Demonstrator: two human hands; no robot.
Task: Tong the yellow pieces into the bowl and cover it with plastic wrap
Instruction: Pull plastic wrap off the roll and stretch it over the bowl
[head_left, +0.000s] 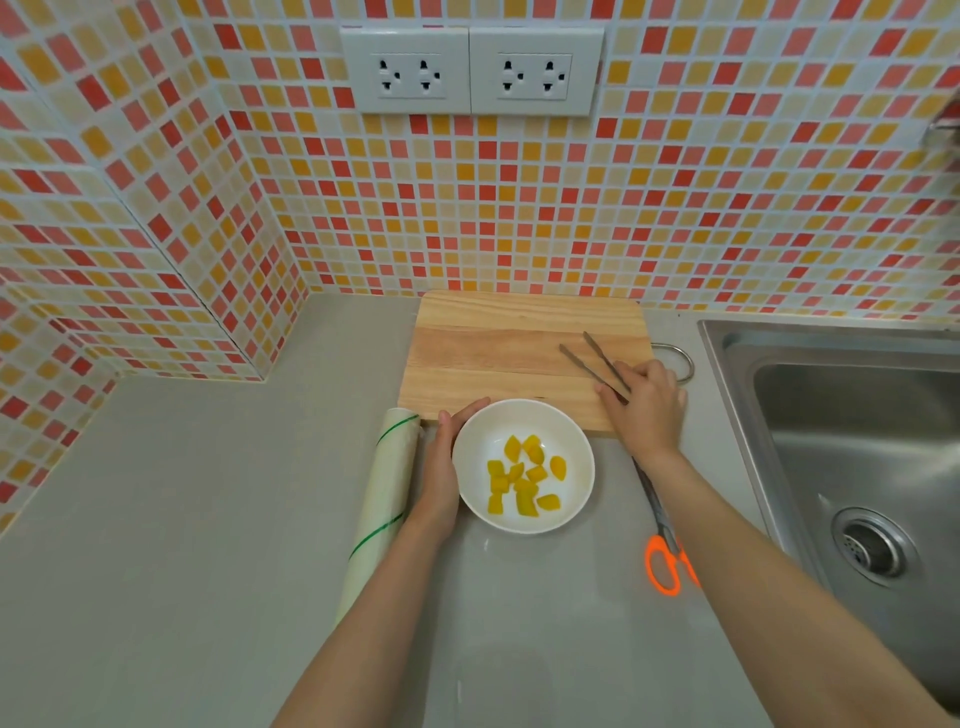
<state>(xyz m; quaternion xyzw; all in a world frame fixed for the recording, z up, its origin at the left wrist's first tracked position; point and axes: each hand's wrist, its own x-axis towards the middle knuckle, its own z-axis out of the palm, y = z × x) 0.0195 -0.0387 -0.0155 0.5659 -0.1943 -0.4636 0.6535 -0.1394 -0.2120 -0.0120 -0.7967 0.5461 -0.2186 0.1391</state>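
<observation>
Bowl (523, 415): white, on the counter (208, 519), its far rim touching or just overlapping the near edge of the board (498, 338). It held all the visible yellow pieces (524, 480), a loose heap; none showed on the board.

Left hand (441, 467): cupped against the bowl's left side, fingers curved round the rim, thumb hidden.

Right hand (647, 402): on the board's right part, fingers curled round the tongs (595, 361), whose two tips stood apart and pointed away to the far left, low over the wood or resting on it; which, I could not tell.

Wrap roll (384, 499): lying on the counter just left of the left forearm, close to it, no sheet drawn off yet.

Scissors (662, 540): orange-handled, on the counter under the right forearm, blades pointing toward the board.

Sink (831, 415): right of the board.

Risks, as judged:
- The tonging looked finished; the covering was not yet begun.
- The left arm, turning toward the roll, could nudge it into rolling away across the counter.
- The right forearm, drawing back, could sweep the scissors toward the sink edge.
- A bowl perched on the board's edge could rock or tip when wrap is pulled tight over it.
- Thin film would likely cling to itself if drawn off one-handed.
</observation>
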